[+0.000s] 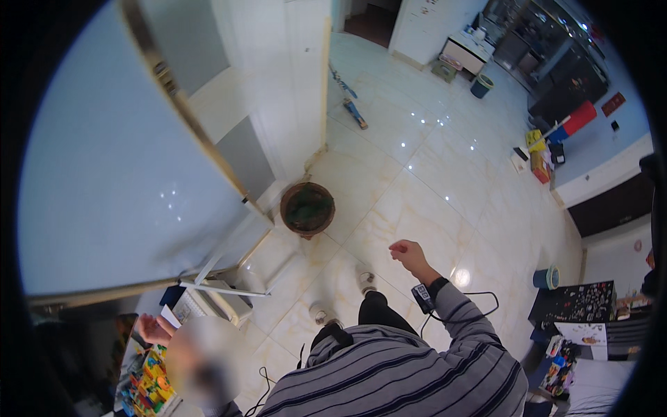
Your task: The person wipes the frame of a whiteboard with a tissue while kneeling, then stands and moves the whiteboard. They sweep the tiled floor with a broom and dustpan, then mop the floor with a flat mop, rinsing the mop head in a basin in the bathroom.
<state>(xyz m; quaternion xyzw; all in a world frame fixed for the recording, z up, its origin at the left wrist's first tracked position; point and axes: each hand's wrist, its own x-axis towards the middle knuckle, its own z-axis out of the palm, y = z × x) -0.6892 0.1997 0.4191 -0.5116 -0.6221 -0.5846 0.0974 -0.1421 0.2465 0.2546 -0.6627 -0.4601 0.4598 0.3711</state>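
Note:
My right hand point(410, 256) hangs over the tiled floor with its fingers curled together and nothing visible in them. A black band and a small device with a display point(422, 299) sit at that wrist, and a black cable point(497, 303) loops out beside the sleeve. At the lower left my left hand point(154, 329) is held with fingers apart, seemingly holding nothing; a blurred patch covers its wrist and forearm. Close to it are colourful toy bricks point(147, 382) and a white, keyboard-like object point(193, 310).
A brown round pot point(307, 210) stands on the floor ahead, by the wall corner. A white bar frame point(229, 289) juts out at left. Bins point(481, 86) point(546, 278), a black cabinet point(577, 306) and boxes point(540, 167) line the right side. A blue-ended long tool point(354, 113) lies farther off.

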